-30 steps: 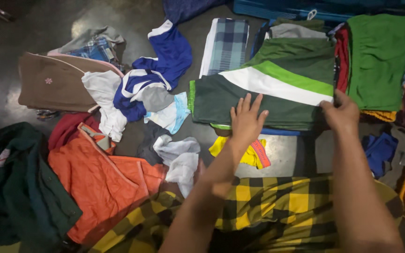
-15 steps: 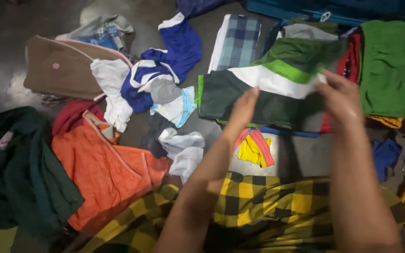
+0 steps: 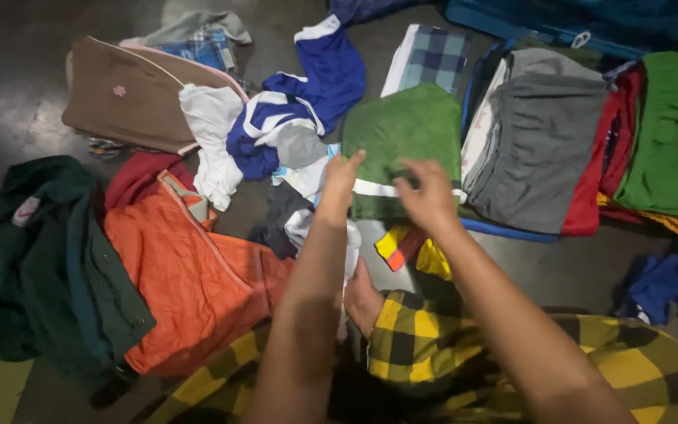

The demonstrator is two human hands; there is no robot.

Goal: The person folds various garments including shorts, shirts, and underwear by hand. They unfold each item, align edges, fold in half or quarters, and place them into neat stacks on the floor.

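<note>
Clothes everywhere on the dark floor (image 3: pixel 33 94), and the biggest shapes come first: a dark green jacket (image 3: pixel 41 267) slumped at far left, an orange garment (image 3: pixel 190 275) spread just beside it, a brown top (image 3: pixel 131 94) up in the far corner. To the right sits a folded stack, a grey piece (image 3: pixel 543 149) on top, with a red one (image 3: pixel 602 157) and a bright green one (image 3: pixel 676 133) beside it.

Dead ahead of the person lies the thing in hand: a folded green garment (image 3: pixel 406 137) with a white stripe along its near edge. It's straight out from both arms, a compact block, its long side running away from the body, wedged between a tangled blue-and-white shirt (image 3: pixel 292 118) on the left and the grey stack on the right.

Both arms are stretched forward over yellow-and-black checked trousers (image 3: pixel 464 353). The left hand (image 3: pixel 339 177) reaches the near left corner, fingers loosely spread and pointing up, touching or only just off the cloth; I can't tell which. The right hand (image 3: pixel 429 192) is over the near edge, fingers curled down toward the stripe, blurred, so whether it pinches fabric isn't clear. Neither hand is markedly nearer; they flank the near edge together.

Smallest bit: a yellow-and-red scrap (image 3: pixel 406 247) peeks out on the floor below the green garment.
</note>
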